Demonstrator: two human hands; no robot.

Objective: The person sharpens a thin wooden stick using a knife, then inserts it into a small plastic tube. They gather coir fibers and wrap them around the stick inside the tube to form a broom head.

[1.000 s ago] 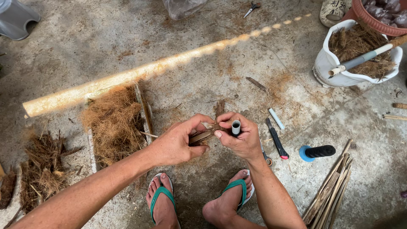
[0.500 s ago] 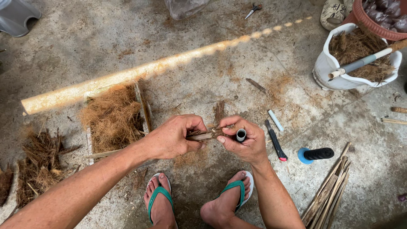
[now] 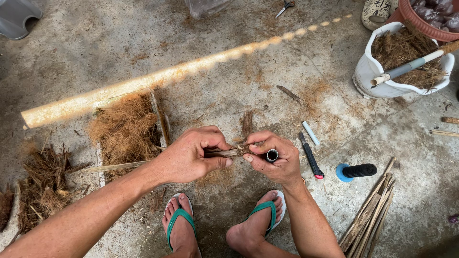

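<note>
Nearest to me are two feet in green flip-flops (image 3: 179,220) on the concrete floor (image 3: 224,76). Just above them my two hands are close together. The left hand (image 3: 191,155) is closed tight around a thin bundle of sticks and fibre (image 3: 228,152). The right hand (image 3: 275,157) pinches the other end of that bundle with thumb and fingers, and it also holds a small dark tube (image 3: 271,155).

A second ago the hands sat a bit apart and the tube stood up in the right hand. Now the tube is tipped sideways, close by the end of the bundle. I think the bundle end is being lined up with the tube.

To the right lie a black knife (image 3: 311,155), a white stick (image 3: 311,133), a black and blue handle (image 3: 356,171) and split sticks (image 3: 370,212). To the left is a pile of brown fibre (image 3: 125,129). Far right stands a white bucket (image 3: 370,76) full of fibre.
</note>
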